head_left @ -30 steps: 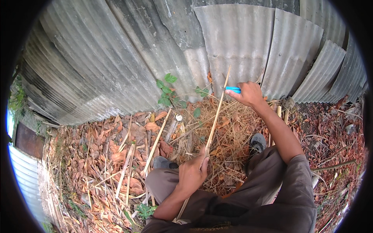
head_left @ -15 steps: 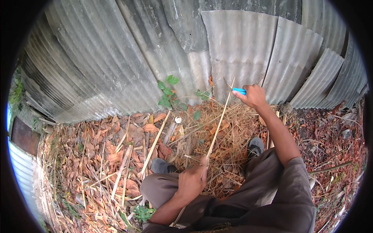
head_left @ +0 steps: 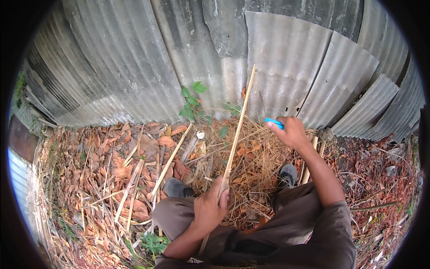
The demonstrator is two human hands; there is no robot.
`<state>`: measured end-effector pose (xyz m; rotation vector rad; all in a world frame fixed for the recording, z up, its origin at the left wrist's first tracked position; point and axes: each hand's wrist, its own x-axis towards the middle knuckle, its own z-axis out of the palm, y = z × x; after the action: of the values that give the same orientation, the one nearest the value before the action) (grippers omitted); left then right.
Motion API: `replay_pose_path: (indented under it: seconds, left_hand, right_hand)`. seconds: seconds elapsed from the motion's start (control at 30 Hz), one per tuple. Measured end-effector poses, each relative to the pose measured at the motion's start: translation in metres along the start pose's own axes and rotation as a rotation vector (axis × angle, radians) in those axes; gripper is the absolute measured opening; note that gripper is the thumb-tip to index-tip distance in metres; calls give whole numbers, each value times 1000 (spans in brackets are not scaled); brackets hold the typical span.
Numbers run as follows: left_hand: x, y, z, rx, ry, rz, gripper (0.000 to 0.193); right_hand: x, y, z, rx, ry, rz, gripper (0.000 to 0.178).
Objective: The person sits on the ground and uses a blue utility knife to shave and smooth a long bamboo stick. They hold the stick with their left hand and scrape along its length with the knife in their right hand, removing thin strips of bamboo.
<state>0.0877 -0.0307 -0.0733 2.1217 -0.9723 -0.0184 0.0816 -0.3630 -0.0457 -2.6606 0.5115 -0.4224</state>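
Observation:
My left hand (head_left: 209, 206) is closed around a long, pale split-bamboo strip (head_left: 236, 140). The strip rises from my fist towards the metal fence, and its lower end runs back beneath my forearm. To the right, my right hand (head_left: 289, 131) grips a blue-handled knife (head_left: 275, 123). A thin dark blade appears to point up and away from the handle; its outline is faint. A gap separates the knife from the strip. The palm sides of both hands are hidden.
A grey corrugated metal fence (head_left: 286, 58) stands close ahead. Dry leaves (head_left: 121, 170) and straw cover the ground, with several cut strips (head_left: 172, 161) lying left. My shoes (head_left: 177, 188) are planted on either side of the straw. A green leafy plant (head_left: 190, 103) grows against the fence.
The knife has come away from the strip's upper part and moved down and slightly towards me. The strip now stands higher in view and its upper end has shifted left.

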Motion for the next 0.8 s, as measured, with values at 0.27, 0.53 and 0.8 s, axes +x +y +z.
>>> replay_pose_path:
  seconds: [0.27, 0.53, 0.8]
  left_hand:
    - [19, 12, 6, -239, 126, -34, 35]
    - [27, 22, 7, -521, -50, -175, 25]
    - [19, 15, 6, -328, -151, -18, 25]
  right_hand:
    - [-34, -63, 11, 90, 33, -327, 64]
    - [-29, -77, 7, 64, 87, -368, 66]
    - [-19, -54, 17, -115, 117, -453, 73]
